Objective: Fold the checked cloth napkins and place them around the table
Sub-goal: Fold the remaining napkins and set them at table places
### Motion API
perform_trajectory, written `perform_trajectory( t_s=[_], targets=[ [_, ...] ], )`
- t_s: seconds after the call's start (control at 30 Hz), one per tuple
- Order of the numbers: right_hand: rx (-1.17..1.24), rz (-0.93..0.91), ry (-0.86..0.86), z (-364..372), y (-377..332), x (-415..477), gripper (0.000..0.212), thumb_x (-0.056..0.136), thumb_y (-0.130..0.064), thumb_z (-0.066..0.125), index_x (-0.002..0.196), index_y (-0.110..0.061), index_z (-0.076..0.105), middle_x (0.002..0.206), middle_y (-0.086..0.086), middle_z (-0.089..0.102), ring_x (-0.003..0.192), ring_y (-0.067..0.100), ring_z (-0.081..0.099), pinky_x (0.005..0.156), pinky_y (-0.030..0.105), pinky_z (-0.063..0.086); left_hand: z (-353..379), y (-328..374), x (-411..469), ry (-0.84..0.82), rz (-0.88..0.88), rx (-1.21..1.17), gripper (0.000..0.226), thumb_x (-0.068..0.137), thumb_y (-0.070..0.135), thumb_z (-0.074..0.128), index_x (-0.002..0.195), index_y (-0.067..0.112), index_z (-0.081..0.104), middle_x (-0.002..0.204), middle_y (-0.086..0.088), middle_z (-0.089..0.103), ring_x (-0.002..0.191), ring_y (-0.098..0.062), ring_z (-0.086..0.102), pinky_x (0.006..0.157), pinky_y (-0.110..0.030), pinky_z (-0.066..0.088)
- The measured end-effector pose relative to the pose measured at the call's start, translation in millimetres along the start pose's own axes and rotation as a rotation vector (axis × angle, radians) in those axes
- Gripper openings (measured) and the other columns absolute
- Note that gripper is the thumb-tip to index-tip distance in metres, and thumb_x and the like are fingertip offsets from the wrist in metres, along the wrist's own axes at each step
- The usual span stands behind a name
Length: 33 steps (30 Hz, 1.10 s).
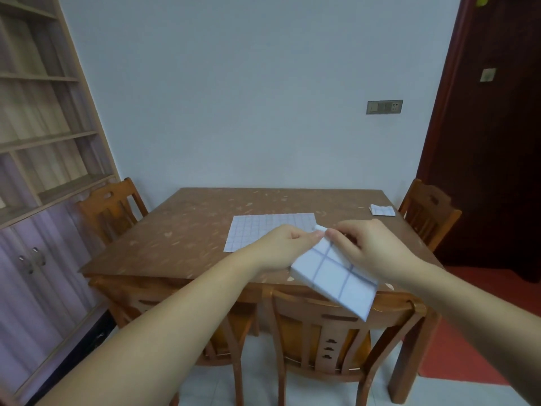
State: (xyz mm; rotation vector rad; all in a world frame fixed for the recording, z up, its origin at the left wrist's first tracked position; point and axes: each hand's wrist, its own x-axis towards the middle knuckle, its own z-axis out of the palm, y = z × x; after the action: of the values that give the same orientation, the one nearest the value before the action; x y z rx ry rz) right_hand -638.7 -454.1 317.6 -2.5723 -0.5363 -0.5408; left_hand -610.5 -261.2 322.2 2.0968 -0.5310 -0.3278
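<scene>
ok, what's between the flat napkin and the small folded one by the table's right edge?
Bare table, in the head view: nothing lies between the flat napkin and the folded napkin.

Folded checked napkin (336,276), white with blue lines, held tilted over the near edge of the table (175,235), second napkin (263,230) spread flat mid-table, third napkin (382,210) folded small near the far right edge.

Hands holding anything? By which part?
Left hand and right hand both pinch the folded checked napkin at its upper corner.
</scene>
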Motion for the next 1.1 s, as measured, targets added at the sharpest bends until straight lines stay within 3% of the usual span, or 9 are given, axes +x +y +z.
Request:
perform_trajectory(
  t_s=[0.1, 0.23, 0.5, 0.6, 0.67, 0.73, 0.93, 1.03, 1.1],
  targets=[
    [-0.173, -0.021, 0.085, 4.7, -5.7, 0.2, 0.04, 0.099, -0.038, 0.042, 0.061, -0.025, 0.043, 0.052, -0.004, 0.046, 0.052, 0.018, 0.047, 0.05, 0.036, 0.034, 3.7, 5.0, 2.3, 0.09, -0.102, -0.006, 0.061, 0.097, 0.057, 0.04, 0.097, 0.003, 0.068, 0.079, -0.006, 0.06, 0.069, -0.018, 0.057, 0.054, -0.023, 0.044],
    [-0.081, 0.003, 0.135, 8.9, -11.7, 4.6, 0.041, 0.099, -0.038, 0.043, 0.062, -0.021, 0.046, 0.053, -0.004, 0.048, 0.052, 0.017, 0.048, 0.051, 0.039, 0.038, 17.5, 2.0, 1.7, 0.358, 0.108, 0.143, 0.052, 0.1, 0.05, 0.039, 0.061, 0.017, 0.04, 0.057, 0.003, 0.039, 0.053, -0.013, 0.037, 0.055, -0.032, 0.028],
    [0.135, 0.17, 0.162, 6.2, -11.4, 4.7, 0.049, 0.097, -0.035, 0.053, 0.056, -0.008, 0.047, 0.048, -0.002, 0.043, 0.049, 0.011, 0.036, 0.051, 0.028, 0.026, 16.5, -6.2, -0.5, 0.499, 0.253, 0.137, 0.05, 0.101, 0.041, 0.045, 0.057, 0.02, 0.031, 0.051, 0.007, 0.033, 0.049, -0.009, 0.033, 0.053, -0.029, 0.025],
    [0.529, 0.403, 0.223, 8.6, -10.7, 1.6, 0.05, 0.093, -0.041, 0.059, 0.067, 0.003, 0.057, 0.059, 0.004, 0.051, 0.054, 0.012, 0.048, 0.051, 0.025, 0.04, 15.3, -10.1, 2.2, 0.601, 0.246, 0.049, 0.051, 0.101, 0.04, 0.045, 0.055, 0.02, 0.037, 0.048, 0.009, 0.037, 0.049, -0.007, 0.035, 0.052, -0.026, 0.025],
    [0.952, 0.587, 0.109, 13.5, -14.4, -2.5, 0.04, 0.089, -0.04, 0.065, 0.087, 0.0, 0.069, 0.075, 0.006, 0.07, 0.066, 0.018, 0.068, 0.056, 0.029, 0.053, 12.5, -12.7, 5.6, 0.69, 0.24, -0.026, 0.049, 0.101, 0.039, 0.045, 0.06, 0.013, 0.04, 0.054, 0.007, 0.037, 0.053, -0.009, 0.035, 0.053, -0.028, 0.027],
    [1.087, 0.634, -0.016, 19.7, -18.5, -7.9, 0.028, 0.087, -0.031, 0.068, 0.102, -0.007, 0.069, 0.089, 0.008, 0.075, 0.071, 0.018, 0.073, 0.055, 0.026, 0.055, 10.8, -14.8, 8.0, 0.755, 0.248, -0.07, 0.049, 0.102, 0.038, 0.045, 0.062, 0.01, 0.038, 0.056, 0.003, 0.036, 0.056, -0.013, 0.036, 0.054, -0.031, 0.028],
    [0.87, 0.413, -0.055, 18.7, -22.2, -12.5, 0.016, 0.092, -0.018, 0.064, 0.099, -0.007, 0.073, 0.061, 0.006, 0.065, 0.04, 0.009, 0.047, 0.045, 0.015, 0.04, 3.0, -24.6, 9.2, 0.775, 0.145, -0.12, 0.048, 0.101, 0.037, 0.045, 0.062, 0.013, 0.035, 0.056, 0.0, 0.034, 0.057, -0.016, 0.036, 0.056, -0.03, 0.028],
    [0.832, 0.364, -0.065, 19.1, -25.7, -11.3, 0.014, 0.094, -0.02, 0.063, 0.098, -0.011, 0.074, 0.066, 0.006, 0.069, 0.04, 0.01, 0.047, 0.045, 0.014, 0.04, -0.9, -30.2, 8.6, 0.737, 0.063, -0.124, 0.043, 0.101, 0.042, 0.044, 0.071, 0.011, 0.044, 0.065, -0.002, 0.044, 0.062, -0.017, 0.044, 0.058, -0.03, 0.033],
    [0.809, 0.362, -0.093, 19.8, -24.9, -9.7, 0.012, 0.093, -0.02, 0.064, 0.098, -0.015, 0.074, 0.072, 0.004, 0.073, 0.041, 0.011, 0.049, 0.046, 0.015, 0.042, -5.6, -30.0, 4.9, 0.716, 0.036, -0.064, 0.032, 0.1, 0.043, 0.044, 0.091, 0.014, 0.052, 0.081, 0.004, 0.053, 0.073, -0.007, 0.05, 0.062, -0.023, 0.038]
  ],
)
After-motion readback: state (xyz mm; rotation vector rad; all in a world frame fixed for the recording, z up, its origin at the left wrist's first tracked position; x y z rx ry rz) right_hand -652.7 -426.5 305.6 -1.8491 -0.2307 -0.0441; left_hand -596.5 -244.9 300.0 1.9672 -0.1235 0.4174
